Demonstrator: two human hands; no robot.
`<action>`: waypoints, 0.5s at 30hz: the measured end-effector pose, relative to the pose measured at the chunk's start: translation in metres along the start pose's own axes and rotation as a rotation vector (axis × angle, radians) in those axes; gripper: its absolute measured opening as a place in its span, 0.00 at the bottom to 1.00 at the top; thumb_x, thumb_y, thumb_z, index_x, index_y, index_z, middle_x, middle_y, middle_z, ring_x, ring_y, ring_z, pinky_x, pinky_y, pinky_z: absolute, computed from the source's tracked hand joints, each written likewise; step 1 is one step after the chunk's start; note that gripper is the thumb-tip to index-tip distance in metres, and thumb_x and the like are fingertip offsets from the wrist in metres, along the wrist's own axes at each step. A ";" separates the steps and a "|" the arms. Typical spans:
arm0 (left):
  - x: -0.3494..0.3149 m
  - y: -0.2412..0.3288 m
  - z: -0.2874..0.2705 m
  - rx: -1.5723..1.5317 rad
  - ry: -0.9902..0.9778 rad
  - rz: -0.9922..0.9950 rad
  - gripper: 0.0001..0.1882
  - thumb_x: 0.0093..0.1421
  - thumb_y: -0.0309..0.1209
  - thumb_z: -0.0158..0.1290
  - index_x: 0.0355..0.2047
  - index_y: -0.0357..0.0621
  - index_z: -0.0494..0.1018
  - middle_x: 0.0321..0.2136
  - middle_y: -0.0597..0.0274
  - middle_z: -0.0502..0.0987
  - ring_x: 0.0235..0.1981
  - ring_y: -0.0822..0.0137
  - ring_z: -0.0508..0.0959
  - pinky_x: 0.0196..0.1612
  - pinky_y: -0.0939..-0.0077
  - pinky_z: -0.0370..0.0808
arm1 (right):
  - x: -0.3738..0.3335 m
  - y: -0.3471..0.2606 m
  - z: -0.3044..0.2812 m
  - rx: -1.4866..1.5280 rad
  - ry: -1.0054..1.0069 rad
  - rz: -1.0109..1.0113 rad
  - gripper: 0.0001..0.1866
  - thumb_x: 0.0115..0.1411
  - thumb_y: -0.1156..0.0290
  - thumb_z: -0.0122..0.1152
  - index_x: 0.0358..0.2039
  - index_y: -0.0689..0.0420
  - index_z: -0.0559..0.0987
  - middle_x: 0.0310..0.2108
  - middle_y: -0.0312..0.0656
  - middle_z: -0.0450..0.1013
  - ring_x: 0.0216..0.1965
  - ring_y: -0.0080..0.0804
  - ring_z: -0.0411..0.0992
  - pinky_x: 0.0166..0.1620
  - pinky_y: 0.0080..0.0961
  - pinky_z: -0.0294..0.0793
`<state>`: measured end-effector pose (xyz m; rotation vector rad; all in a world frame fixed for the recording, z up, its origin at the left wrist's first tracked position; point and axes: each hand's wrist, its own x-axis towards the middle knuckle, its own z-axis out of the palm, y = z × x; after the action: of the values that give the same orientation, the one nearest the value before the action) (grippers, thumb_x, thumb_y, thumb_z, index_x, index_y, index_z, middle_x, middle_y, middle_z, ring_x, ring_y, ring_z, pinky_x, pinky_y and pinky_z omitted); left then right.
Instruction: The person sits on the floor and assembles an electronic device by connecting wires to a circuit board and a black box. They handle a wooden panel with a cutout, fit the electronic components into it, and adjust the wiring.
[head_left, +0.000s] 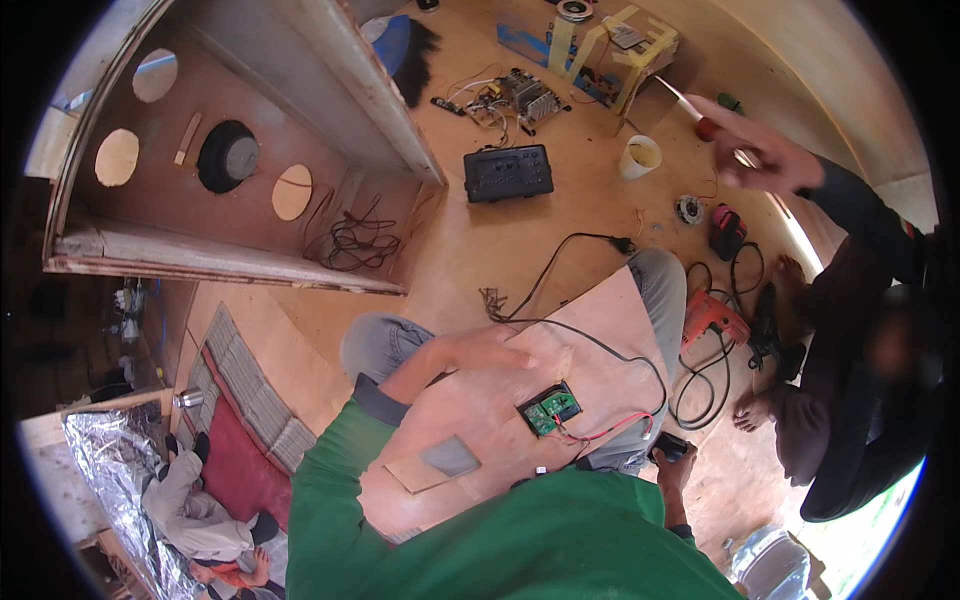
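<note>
A wooden board (480,430) rests across my lap. My left hand (488,350) lies flat on its upper left part, fingers stretched out and holding nothing. On the board sits a small green circuit board in a black frame (549,408), with red and black wires (620,422) running off to the right. A square cut-out (452,457) shows near the board's lower left. Beside my right thigh, my right hand (676,472) is closed around a small black object (668,447) whose kind I cannot make out. A black power cable (590,333) crosses the board.
An open wooden speaker cabinet (420,160) stands at the left. Ahead lie a black panel box (508,173), an open amplifier circuit (525,98) and a white cup (640,157). A co-worker's hand (750,150) holds a red-handled screwdriver (704,127) near a red power drill (712,318).
</note>
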<state>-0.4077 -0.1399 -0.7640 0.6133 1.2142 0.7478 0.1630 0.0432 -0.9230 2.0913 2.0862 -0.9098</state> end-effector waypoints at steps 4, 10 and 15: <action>-0.004 0.007 0.001 -0.004 0.021 -0.034 0.34 0.70 0.44 0.67 0.68 0.33 0.76 0.62 0.55 0.82 0.63 0.65 0.79 0.67 0.68 0.75 | 0.001 0.004 0.002 0.015 -0.005 0.026 0.51 0.50 0.64 0.88 0.69 0.60 0.66 0.62 0.57 0.69 0.65 0.59 0.72 0.66 0.51 0.74; 0.002 -0.004 0.002 0.022 0.026 0.064 0.33 0.71 0.49 0.65 0.65 0.35 0.79 0.59 0.55 0.85 0.61 0.64 0.81 0.65 0.67 0.75 | 0.005 0.014 0.005 0.044 -0.016 0.011 0.52 0.50 0.65 0.88 0.70 0.60 0.65 0.63 0.57 0.69 0.65 0.59 0.71 0.66 0.51 0.73; 0.010 -0.021 -0.003 0.013 0.022 0.057 0.33 0.72 0.48 0.65 0.66 0.34 0.78 0.60 0.54 0.84 0.62 0.64 0.80 0.66 0.68 0.75 | 0.008 0.015 0.005 0.013 -0.022 0.024 0.50 0.51 0.67 0.87 0.69 0.61 0.65 0.63 0.58 0.69 0.65 0.60 0.72 0.67 0.50 0.73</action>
<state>-0.4049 -0.1449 -0.7871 0.6538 1.2274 0.7965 0.1740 0.0471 -0.9365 2.0987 2.0453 -0.9407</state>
